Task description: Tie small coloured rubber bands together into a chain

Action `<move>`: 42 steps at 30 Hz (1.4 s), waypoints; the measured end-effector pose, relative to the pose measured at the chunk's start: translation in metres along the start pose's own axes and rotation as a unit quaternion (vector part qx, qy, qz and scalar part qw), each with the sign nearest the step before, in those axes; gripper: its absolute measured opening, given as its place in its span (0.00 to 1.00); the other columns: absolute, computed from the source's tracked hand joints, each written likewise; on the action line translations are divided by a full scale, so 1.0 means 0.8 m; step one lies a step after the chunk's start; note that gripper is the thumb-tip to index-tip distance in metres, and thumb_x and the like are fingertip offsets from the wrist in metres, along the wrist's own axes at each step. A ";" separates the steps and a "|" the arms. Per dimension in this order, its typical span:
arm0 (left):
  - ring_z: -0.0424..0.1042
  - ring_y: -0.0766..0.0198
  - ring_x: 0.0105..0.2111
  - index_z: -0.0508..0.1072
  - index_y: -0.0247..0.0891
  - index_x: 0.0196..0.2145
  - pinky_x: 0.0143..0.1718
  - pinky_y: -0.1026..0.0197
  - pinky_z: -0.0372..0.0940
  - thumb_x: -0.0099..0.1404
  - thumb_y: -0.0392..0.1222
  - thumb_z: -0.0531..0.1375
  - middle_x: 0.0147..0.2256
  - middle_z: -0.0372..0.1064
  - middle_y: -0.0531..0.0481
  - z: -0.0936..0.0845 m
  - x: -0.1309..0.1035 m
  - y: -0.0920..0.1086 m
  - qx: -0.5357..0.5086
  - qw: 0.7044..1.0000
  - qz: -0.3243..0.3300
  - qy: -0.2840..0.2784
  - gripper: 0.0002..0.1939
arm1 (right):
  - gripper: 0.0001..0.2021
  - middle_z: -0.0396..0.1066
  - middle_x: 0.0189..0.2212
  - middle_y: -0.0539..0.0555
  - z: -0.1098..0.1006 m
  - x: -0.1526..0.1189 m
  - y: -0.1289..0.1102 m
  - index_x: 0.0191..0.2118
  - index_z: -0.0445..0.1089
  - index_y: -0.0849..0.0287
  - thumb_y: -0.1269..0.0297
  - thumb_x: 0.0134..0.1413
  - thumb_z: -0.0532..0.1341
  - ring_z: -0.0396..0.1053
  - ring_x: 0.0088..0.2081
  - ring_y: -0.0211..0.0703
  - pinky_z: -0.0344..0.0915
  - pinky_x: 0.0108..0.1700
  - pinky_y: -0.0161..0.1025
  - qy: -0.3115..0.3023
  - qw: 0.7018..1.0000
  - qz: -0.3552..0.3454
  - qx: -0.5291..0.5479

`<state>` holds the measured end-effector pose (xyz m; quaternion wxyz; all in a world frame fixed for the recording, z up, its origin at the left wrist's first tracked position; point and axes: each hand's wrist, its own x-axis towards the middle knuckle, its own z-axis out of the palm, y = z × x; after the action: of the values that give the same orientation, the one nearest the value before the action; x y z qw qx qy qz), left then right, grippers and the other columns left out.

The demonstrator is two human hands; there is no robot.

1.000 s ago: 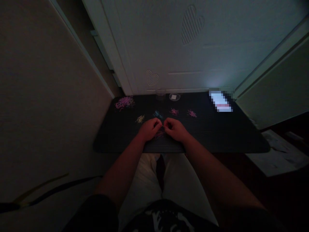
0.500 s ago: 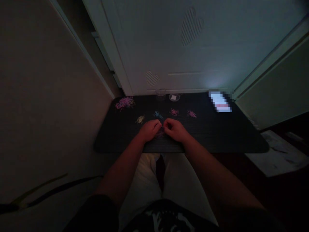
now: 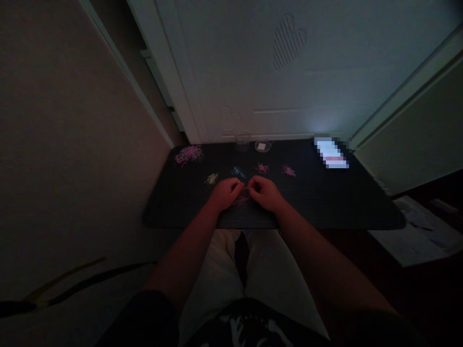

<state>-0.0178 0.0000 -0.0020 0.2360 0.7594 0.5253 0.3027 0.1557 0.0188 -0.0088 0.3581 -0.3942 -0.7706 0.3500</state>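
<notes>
Pinching a thin pale strand between them, the left hand and right hand have their fingertips closed on its ends, just above a dim purplish pile on the black desk. Beyond the hands lie a yellowish bunch, a blue bunch and two pink bunches, with a clear cup farther back.
</notes>
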 end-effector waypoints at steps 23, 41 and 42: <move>0.65 0.66 0.29 0.70 0.35 0.30 0.30 0.64 0.59 0.62 0.46 0.54 0.29 0.69 0.51 0.000 -0.001 -0.001 -0.027 0.999 -0.017 0.008 0.12 | 0.03 0.64 0.23 0.48 0.001 0.002 0.005 0.28 0.65 0.60 0.68 0.49 0.55 0.60 0.26 0.35 0.56 0.30 0.33 -0.011 1.000 -0.003 0.009; 0.64 0.69 0.24 0.69 0.35 0.29 0.26 0.66 0.58 0.59 0.48 0.58 0.25 0.67 0.53 0.002 -0.003 -0.001 -0.053 0.998 -0.033 0.002 0.12 | 0.02 0.65 0.23 0.48 0.001 0.001 0.004 0.29 0.65 0.60 0.69 0.48 0.56 0.60 0.26 0.35 0.57 0.29 0.33 -0.011 1.000 0.009 0.016; 0.64 0.69 0.24 0.69 0.35 0.29 0.26 0.66 0.58 0.58 0.48 0.58 0.24 0.67 0.53 0.002 -0.003 0.000 -0.055 0.998 -0.033 0.001 0.12 | 0.02 0.64 0.23 0.48 0.001 0.001 0.005 0.29 0.65 0.60 0.69 0.48 0.56 0.61 0.26 0.35 0.57 0.29 0.33 -0.011 1.000 0.012 0.020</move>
<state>-0.0175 -0.0020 -0.0039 0.2867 0.7273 0.5328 0.3240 0.1559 0.0208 -0.0122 0.3525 -0.3925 -0.7628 0.3739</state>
